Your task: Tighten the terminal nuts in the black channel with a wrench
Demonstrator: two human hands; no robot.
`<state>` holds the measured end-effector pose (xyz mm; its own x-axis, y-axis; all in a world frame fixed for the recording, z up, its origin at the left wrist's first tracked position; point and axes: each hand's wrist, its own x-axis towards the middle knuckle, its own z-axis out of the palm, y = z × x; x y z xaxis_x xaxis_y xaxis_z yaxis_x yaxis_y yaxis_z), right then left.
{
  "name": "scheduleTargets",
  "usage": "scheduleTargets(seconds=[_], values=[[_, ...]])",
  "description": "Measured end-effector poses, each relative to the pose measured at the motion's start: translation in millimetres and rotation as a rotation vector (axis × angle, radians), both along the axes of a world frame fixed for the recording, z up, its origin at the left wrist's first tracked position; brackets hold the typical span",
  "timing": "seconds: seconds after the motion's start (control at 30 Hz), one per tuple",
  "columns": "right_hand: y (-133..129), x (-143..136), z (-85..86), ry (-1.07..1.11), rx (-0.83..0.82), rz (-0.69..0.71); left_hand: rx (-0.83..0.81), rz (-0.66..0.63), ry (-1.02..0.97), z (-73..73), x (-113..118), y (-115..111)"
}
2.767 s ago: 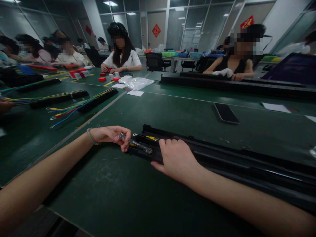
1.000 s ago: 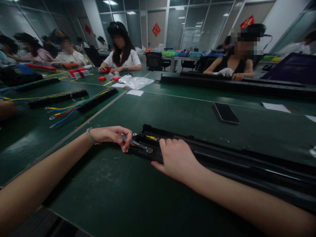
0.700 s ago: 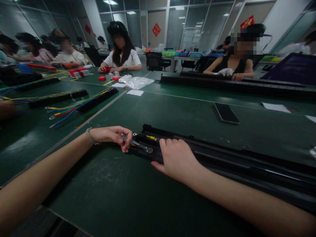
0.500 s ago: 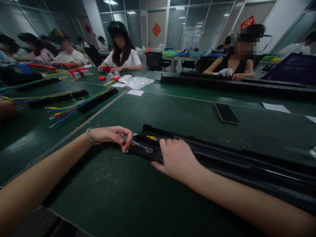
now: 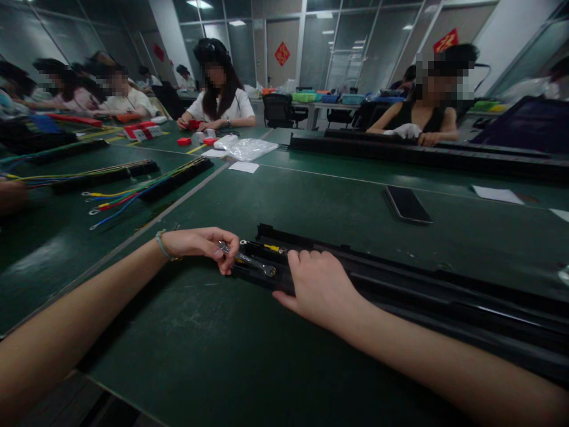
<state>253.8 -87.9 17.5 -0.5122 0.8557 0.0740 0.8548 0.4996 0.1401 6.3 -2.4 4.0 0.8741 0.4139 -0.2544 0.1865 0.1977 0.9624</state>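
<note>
Two hands are at one long black channel [image 5: 400, 279] on the green table [image 5: 200, 356]. The left hand [image 5: 207, 244] pinches one metal wrench [image 5: 251, 263], whose far end rests inside the channel's left end. The right hand [image 5: 317, 284] is curled around the channel, thumb on the near side. Beyond lies one phone [image 5: 408, 204]; leftward, three black bars [image 5: 178, 178] with coloured wires.

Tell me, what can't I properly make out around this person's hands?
All in the head view:
Wrench: the left hand covers part of it; its markings are too small to read.
Black channel: the right hand hides a stretch, and the picture's right edge cuts it off.
Co-worker's hand: blurred and cut off by the left edge.
</note>
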Motion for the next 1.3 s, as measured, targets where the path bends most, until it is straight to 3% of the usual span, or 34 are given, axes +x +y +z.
scheduleTargets(seconds=[1.3], values=[[1.4,0.9,0.7,-0.004,-0.021,0.004,0.005,-0.007,0.0,2.5,2.2,-1.0]])
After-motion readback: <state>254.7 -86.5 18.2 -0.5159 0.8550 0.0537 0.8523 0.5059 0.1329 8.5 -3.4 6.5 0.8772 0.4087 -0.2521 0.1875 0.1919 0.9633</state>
